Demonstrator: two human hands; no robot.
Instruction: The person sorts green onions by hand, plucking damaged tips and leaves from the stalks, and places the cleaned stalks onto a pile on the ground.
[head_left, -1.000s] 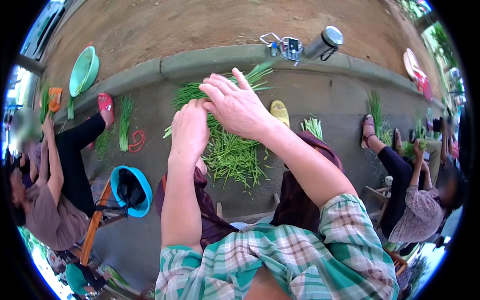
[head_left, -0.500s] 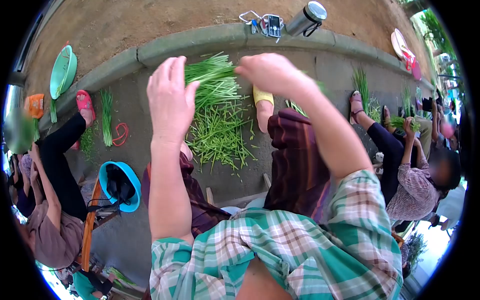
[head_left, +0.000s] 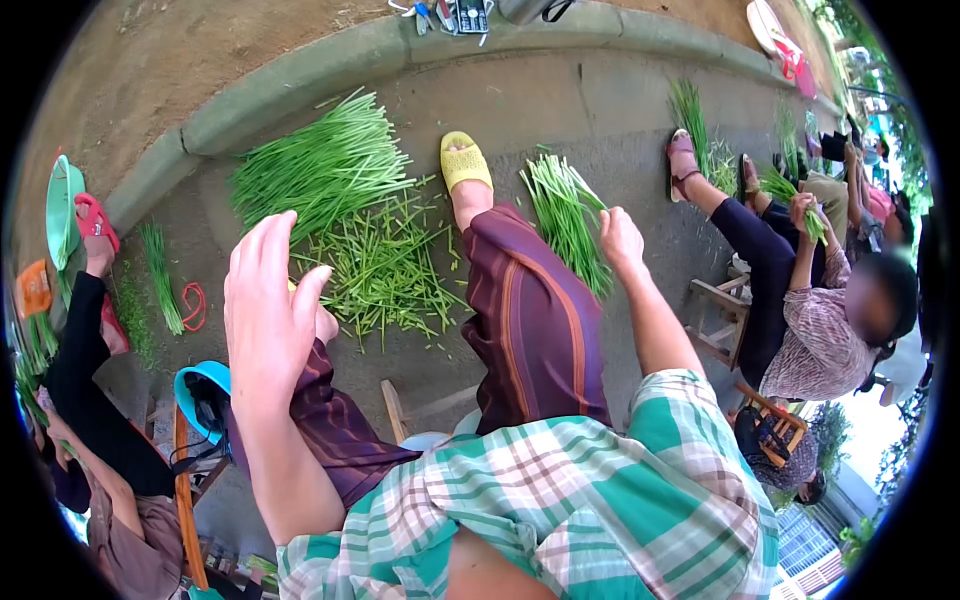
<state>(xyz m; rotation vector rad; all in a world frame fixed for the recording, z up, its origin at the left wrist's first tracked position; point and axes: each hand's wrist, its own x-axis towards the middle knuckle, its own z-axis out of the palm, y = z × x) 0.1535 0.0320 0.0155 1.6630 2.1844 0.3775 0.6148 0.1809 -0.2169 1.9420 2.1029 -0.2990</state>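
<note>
My left hand is raised over my left knee, fingers stretched and thumb apart, with nothing in it. Beyond it on the pavement lies a broad pile of long green stalks, and just nearer is a loose heap of short cut pieces. My right hand is low on the right, its fingers bent and pressed together at the edge of a second bundle of stalks. It seems to pinch a stalk of that bundle. The yellow slipper on my foot stands between the piles.
Seated people are at both sides, the right one holding stalks. A concrete kerb runs across the back, with a phone and a metal flask on it. At left are a blue basin and a red cord.
The view has turned to the right. My hands have moved apart from over the big pile; the right one has gone to the right-hand bundle, and the left one is back nearer my body.
</note>
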